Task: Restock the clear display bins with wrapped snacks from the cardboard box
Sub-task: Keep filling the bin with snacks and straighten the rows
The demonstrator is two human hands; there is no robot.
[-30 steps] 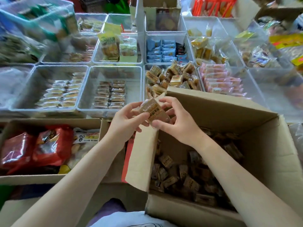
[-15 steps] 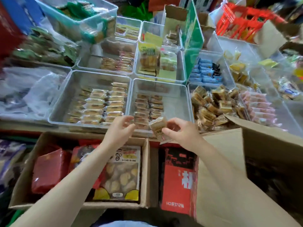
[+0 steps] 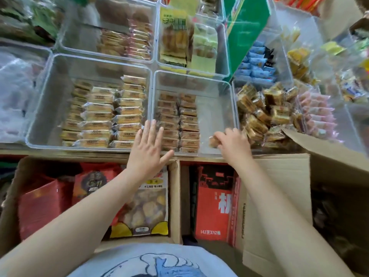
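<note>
The right hand [image 3: 233, 142] reached over the near rim of the middle bin [image 3: 217, 108] and pinched a small wrapped snack [image 3: 214, 141] between fingertips and thumb, holding it low over the bare right-hand strip of the bin floor, beside the two neat rows [image 3: 177, 122] already laid there. The left hand [image 3: 148, 150] was spread flat with straight fingers, holding nothing; its fingertips lay at the wall where that bin met the left bin [image 3: 89, 108], though whether they pressed the plastic or only hovered could not be told. The snack looked light and small, a soft brown cake in a thin clear film (motion blur hid its print and seams), so it would likely crush or dent under a hard squeeze and the slick wrapper could slide between dry fingers. A gentle pinch across its short sides, as the right hand appeared to have, seemed the safest hold, since it left the flat face free to settle on the floor and line up with the rows. The film's crimped ends would be a poorer grip, being floppy. The box [image 3: 299, 176] stood open at the lower right, close under the right forearm, its contents dark and hard to make out from here.
</note>
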